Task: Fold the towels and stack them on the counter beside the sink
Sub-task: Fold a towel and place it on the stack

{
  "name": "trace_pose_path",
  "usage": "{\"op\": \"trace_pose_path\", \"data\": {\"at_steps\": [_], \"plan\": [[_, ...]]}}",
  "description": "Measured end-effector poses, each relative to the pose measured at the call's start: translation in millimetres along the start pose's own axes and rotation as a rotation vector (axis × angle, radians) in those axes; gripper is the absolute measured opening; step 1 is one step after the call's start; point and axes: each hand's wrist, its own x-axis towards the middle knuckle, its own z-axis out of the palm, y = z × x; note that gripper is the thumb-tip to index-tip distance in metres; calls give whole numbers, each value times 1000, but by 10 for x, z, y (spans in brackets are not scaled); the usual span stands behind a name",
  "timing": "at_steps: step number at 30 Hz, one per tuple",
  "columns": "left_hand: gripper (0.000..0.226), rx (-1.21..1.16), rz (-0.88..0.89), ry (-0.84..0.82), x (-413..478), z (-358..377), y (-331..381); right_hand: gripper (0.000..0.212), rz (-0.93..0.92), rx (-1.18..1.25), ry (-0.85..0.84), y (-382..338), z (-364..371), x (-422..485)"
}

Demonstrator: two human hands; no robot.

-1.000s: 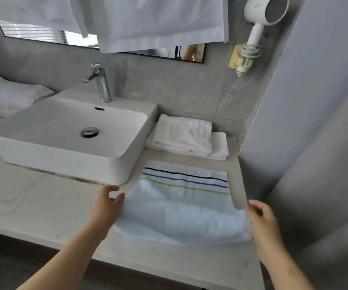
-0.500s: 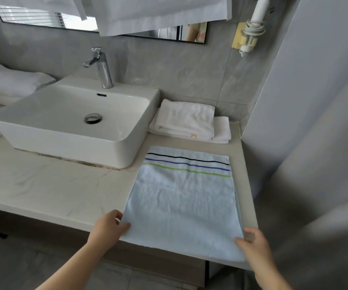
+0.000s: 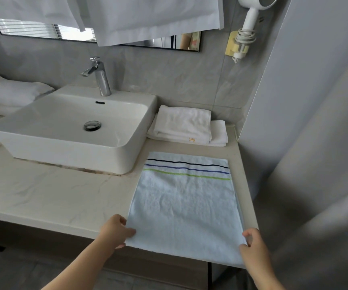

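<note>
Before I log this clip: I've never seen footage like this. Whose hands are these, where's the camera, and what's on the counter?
No machine here: a person wears a camera on the head, looking down at their own bare hands. The left hand and right hand each pinch a near corner of a striped blue towel spread flat on the counter, right of the sink. Behind it lie folded white towels, stacked.

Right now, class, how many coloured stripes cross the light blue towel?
3, at the far end of the towel: a black stripe farthest back, a blue stripe in the middle, a green stripe nearest. None looks hidden.
</note>
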Motion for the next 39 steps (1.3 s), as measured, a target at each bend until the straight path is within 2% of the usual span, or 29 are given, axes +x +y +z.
{"op": "trace_pose_path", "data": {"at_steps": [3, 7, 10, 12, 14, 18, 19, 21, 23, 25, 27, 29, 31, 32, 33, 35, 36, 39], "plan": [[17, -72, 1, 56, 58, -125, -57, 26, -33, -17, -30, -28, 6, -53], [9, 81, 95, 146, 91, -172, -118, 11, -8, -58, -142, -133, 36, -89], [14, 139, 174, 152, 151, -96, -99, 32, 4, 30, -100, -222, 45, -47], [18, 152, 192, 136, 217, -46, -51, 38, -12, 97, -118, -301, 54, -6], [18, 154, 197, 102, 267, -10, 7, 37, -31, 97, -156, -357, 81, 74], [37, 189, 167, 104, 327, -4, 42, 21, 0, 114, -202, -417, 125, 186], [37, 211, 169, 113, 346, -12, 28, 15, 12, 124, -192, -417, 121, 193], [33, 261, 174, 128, 359, -31, -1, 24, 9, 118, -136, -380, 103, 207], [26, 287, 202, 154, 319, -34, -6, 19, 3, 43, -83, -331, 105, 203], [19, 305, 222, 194, 220, -12, 12, 30, -9, -80, -41, -289, 134, 170], [40, 436, 340, 337, 172, 40, -8, 46, -134, -343, 5, -245, 178, 100], [50, 543, 619, 404, 115, 114, -35, 53, -359, -443, 4, -183, 206, 33], [43, 671, 899, 287, 99, 210, -85, 45, -525, -468, -60, -90, 257, -42], [45, 796, 956, 215, 107, 258, -130, 48, -545, -538, -121, -79, 257, -99], [53, 928, 969, 159, 123, 297, -175, 61, -542, -616, -211, -77, 292, -141], [75, 1080, 1025, 120, 170, 315, -232, 88, -550, -727, -271, -56, 318, -137], [88, 1125, 1041, 92, 194, 297, -251, 97, -553, -779, -277, -35, 312, -138], [143, 1124, 927, 21, 203, 292, -251, 115, -636, -833, -264, 72, 314, -90]]}}
